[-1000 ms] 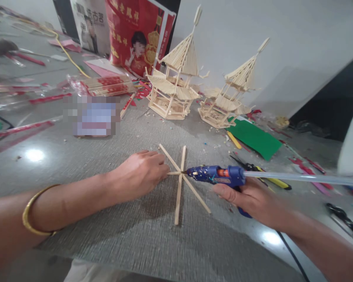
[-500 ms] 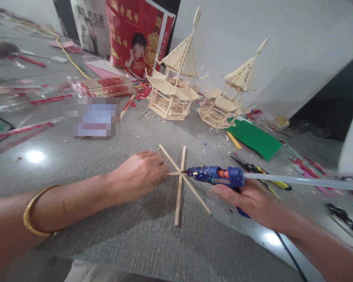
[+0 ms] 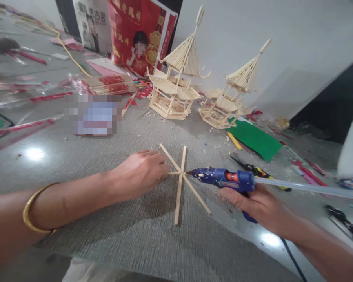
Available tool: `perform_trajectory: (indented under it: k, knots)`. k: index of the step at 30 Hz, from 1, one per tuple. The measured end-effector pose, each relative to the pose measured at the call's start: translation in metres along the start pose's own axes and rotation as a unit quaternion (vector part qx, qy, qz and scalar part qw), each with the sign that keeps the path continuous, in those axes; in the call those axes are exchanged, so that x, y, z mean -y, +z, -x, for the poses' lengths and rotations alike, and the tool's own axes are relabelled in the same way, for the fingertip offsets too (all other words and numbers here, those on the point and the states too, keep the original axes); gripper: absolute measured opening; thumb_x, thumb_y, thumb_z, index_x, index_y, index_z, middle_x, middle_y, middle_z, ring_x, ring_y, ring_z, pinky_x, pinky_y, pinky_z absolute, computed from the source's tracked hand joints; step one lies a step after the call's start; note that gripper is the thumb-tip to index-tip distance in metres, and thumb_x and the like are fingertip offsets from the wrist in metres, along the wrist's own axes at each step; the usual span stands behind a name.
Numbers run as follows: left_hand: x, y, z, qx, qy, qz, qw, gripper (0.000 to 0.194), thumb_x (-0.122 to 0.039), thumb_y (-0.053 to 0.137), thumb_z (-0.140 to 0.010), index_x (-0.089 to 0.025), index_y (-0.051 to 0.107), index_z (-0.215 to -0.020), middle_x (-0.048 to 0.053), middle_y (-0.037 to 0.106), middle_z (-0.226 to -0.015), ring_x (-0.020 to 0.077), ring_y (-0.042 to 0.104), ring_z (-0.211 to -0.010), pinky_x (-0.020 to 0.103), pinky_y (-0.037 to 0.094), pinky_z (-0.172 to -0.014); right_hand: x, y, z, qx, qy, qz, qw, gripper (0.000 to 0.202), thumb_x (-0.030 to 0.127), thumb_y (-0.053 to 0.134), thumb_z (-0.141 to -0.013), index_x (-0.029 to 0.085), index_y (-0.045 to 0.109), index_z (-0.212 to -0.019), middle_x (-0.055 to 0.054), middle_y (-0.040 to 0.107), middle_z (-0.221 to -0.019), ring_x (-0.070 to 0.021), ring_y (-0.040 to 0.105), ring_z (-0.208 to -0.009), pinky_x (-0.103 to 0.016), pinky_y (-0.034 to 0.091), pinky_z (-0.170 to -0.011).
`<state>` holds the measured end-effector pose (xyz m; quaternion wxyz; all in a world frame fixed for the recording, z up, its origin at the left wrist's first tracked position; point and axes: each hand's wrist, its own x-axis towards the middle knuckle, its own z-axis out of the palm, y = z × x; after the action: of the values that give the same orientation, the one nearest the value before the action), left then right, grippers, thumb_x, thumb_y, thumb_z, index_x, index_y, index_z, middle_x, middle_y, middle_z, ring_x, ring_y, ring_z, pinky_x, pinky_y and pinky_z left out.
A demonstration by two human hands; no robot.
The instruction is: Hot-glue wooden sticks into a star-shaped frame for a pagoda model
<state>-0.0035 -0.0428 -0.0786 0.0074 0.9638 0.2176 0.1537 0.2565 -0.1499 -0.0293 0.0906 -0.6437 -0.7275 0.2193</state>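
Several flat wooden sticks (image 3: 179, 199) meet at one centre and fan out like spokes on the grey table. My left hand (image 3: 145, 169), with a gold bangle at the wrist, pinches the outer end of the short left-pointing wooden stick (image 3: 174, 173). My right hand (image 3: 254, 201) is wrapped round the handle of a blue hot glue gun (image 3: 213, 176). Its nozzle points left, just right of the sticks' centre. A long translucent glue stick (image 3: 297, 185) juts from the gun's rear.
Two wooden stick pagodas (image 3: 176, 86) stand at the back by the wall. A green sheet (image 3: 254, 138), a yellow-handled tool (image 3: 234, 140) and pliers (image 3: 261, 172) lie right. Packaged sticks (image 3: 106, 84), a blurred-out flat object (image 3: 95, 115) and a red bag (image 3: 141, 35) are at left and back.
My right hand has drawn the glue gun slightly to the right, so its nozzle sits a little farther from the sticks' centre. My left hand keeps its hold.
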Motion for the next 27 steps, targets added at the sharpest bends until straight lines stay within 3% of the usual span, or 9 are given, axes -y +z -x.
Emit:
perform_trajectory:
  k: [4,8,11,21,27]
  knots:
    - [0.0,0.0,0.0,0.007,-0.012,-0.008,1.0,0.029,-0.024,0.04,-0.093,-0.016,0.063,-0.077,0.003,0.057,-0.075,0.0133,0.053,-0.069,0.027,0.044,-0.068,-0.005,0.004,-0.003,-0.012,-0.003,-0.009,1.0,0.042,0.058,0.043,-0.087,0.022,0.053,-0.067,0.003,0.049,-0.057,-0.0129,0.045,-0.056,-0.025,0.041,-0.055]
    - [0.0,-0.001,0.0,0.014,-0.006,-0.011,1.0,0.029,-0.023,0.039,-0.093,-0.016,0.063,-0.078,0.003,0.058,-0.076,0.0134,0.054,-0.07,0.027,0.044,-0.069,-0.002,0.004,-0.004,-0.001,-0.01,-0.023,1.0,0.041,0.058,0.043,-0.086,0.022,0.058,-0.075,0.001,0.054,-0.066,-0.0144,0.049,-0.063,-0.026,0.043,-0.058]
    - [-0.001,-0.001,0.0,0.015,-0.007,-0.012,1.0,0.03,-0.023,0.039,-0.093,-0.015,0.064,-0.079,0.004,0.058,-0.077,0.0138,0.054,-0.07,0.028,0.044,-0.069,0.001,0.0,-0.001,0.0,0.003,-0.037,0.999,0.043,0.058,0.04,-0.088,0.021,0.06,-0.08,0.002,0.05,-0.06,-0.013,0.047,-0.057,-0.025,0.041,-0.053]
    - [0.0,-0.002,-0.001,0.021,-0.002,-0.003,1.0,0.03,-0.023,0.037,-0.094,-0.016,0.061,-0.076,0.004,0.057,-0.077,0.0133,0.053,-0.07,0.027,0.043,-0.069,-0.001,0.01,-0.002,0.007,0.002,-0.067,0.998,0.044,0.059,0.041,-0.087,0.021,0.054,-0.068,0.004,0.038,-0.05,-0.0109,0.037,-0.048,-0.024,0.034,-0.045]
    - [0.001,0.001,0.0,0.007,0.006,-0.015,1.0,0.031,-0.023,0.036,-0.094,-0.016,0.062,-0.077,0.003,0.056,-0.076,0.0131,0.052,-0.07,0.027,0.043,-0.069,-0.021,0.015,0.003,-0.006,0.006,-0.108,0.994,0.038,0.055,0.046,-0.087,0.022,0.06,-0.074,0.004,0.042,-0.05,-0.0109,0.039,-0.047,-0.025,0.034,-0.045]
